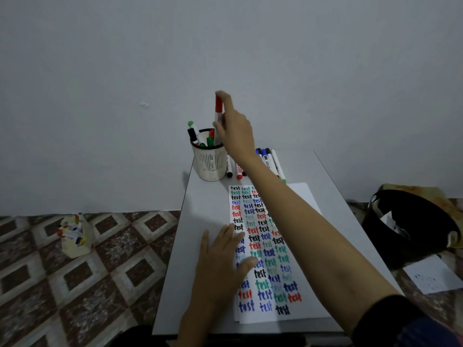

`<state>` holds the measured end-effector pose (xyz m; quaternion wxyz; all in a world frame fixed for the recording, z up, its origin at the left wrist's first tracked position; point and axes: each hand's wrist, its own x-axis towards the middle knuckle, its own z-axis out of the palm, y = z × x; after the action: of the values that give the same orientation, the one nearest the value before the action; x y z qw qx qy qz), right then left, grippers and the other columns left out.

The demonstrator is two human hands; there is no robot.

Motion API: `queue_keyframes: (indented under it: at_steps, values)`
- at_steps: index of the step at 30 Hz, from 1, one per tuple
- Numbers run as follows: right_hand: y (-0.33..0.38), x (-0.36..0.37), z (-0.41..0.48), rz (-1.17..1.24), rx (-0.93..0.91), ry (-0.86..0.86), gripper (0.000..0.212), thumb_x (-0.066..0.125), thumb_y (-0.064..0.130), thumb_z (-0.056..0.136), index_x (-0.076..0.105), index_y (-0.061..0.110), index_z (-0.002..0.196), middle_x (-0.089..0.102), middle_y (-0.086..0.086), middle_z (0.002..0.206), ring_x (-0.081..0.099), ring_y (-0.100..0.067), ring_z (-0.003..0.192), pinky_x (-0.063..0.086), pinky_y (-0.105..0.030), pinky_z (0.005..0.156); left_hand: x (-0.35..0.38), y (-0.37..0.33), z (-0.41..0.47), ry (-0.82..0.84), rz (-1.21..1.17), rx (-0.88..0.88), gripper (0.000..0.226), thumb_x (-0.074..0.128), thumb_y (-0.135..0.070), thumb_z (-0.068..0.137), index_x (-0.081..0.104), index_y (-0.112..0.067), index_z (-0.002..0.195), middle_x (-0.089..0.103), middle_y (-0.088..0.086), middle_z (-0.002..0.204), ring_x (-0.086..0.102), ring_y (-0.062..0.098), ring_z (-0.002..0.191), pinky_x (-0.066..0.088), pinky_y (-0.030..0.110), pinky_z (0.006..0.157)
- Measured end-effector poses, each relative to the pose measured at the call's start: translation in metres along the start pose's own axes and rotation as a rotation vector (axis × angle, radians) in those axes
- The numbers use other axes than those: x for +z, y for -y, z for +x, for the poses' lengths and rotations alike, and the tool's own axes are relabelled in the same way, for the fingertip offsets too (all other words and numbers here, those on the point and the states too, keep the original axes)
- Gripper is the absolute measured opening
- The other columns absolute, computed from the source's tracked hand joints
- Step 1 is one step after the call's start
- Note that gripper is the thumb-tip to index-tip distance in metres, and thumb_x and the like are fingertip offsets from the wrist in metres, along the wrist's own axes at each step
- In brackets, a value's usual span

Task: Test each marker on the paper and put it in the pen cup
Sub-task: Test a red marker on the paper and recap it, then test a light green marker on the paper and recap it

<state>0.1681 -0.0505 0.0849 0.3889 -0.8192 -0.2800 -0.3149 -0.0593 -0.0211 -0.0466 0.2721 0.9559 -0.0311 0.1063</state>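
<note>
Marker (218,106) pinched by R hand (235,128) over pen cup (210,164), tip hidden; L hand (220,264) flat on paper (303,194).

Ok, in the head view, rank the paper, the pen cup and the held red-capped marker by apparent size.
Paper, largest, though nearest the camera
pen cup
red-capped marker, smallest, gripped by the right hand

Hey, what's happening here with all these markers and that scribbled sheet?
The person's right hand holds a red-capped marker upright, its lower end at the mouth of the pen cup, which holds several others. The left hand lies flat on the paper, which is covered in coloured "test" words. Loose markers lie on the table beside the cup.
</note>
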Motion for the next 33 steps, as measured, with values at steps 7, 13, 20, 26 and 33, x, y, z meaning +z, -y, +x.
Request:
queue_keyframes:
  at_steps: [7,13,20,26,33]
  values:
    - [-0.016,0.027,-0.005,-0.361,-0.089,0.012,0.013,0.06,0.009,0.085,0.072,0.005,0.089,0.062,-0.01,0.097,0.053,-0.031,0.092,0.035,-0.035,0.067,-0.003,-0.001,0.0,-0.007,0.0,0.009,0.083,0.018,-0.072,0.072,0.031,-0.031,0.142,0.017,-0.013,0.153,0.002,-0.009,0.135,-0.027,0.021,0.105]
    - [-0.034,0.001,-0.012,-0.294,0.007,0.05,0.037,0.048,0.014,0.095,0.06,0.02,0.129,0.051,-0.011,0.132,0.048,-0.026,0.115,0.037,-0.038,0.088,-0.003,0.0,0.0,-0.005,0.0,0.015,0.082,0.02,-0.073,0.072,0.033,-0.03,0.141,0.019,-0.012,0.153,0.006,-0.006,0.138,-0.022,0.024,0.109]
    - [-0.104,-0.049,-0.065,-0.406,0.77,0.167,0.043,0.058,0.018,0.085,0.052,0.011,0.127,0.051,-0.013,0.13,0.046,-0.03,0.12,0.038,-0.043,0.099,-0.001,0.001,0.0,-0.028,-0.09,0.026,0.083,0.028,-0.071,0.071,0.038,-0.026,0.139,0.025,-0.009,0.151,0.009,-0.008,0.134,-0.018,0.023,0.111]
    - [-0.125,-0.061,-0.09,-0.354,0.878,0.241,0.027,0.066,0.031,0.076,0.066,0.007,0.088,0.069,-0.012,0.094,0.06,-0.026,0.083,0.045,-0.032,0.071,0.002,0.004,0.0,-0.038,-0.102,0.019,0.081,0.029,-0.071,0.072,0.039,-0.025,0.139,0.026,-0.009,0.151,0.013,-0.005,0.137,-0.013,0.028,0.114]
    - [-0.124,-0.077,-0.097,-0.338,0.809,0.182,0.018,0.066,0.025,0.084,0.064,0.007,0.081,0.055,-0.005,0.072,0.048,-0.019,0.063,0.033,-0.024,0.054,0.006,0.006,0.0,-0.064,-0.071,0.036,0.079,0.028,-0.07,0.075,0.043,-0.023,0.137,0.032,-0.006,0.149,0.021,0.003,0.139,-0.01,0.03,0.114]
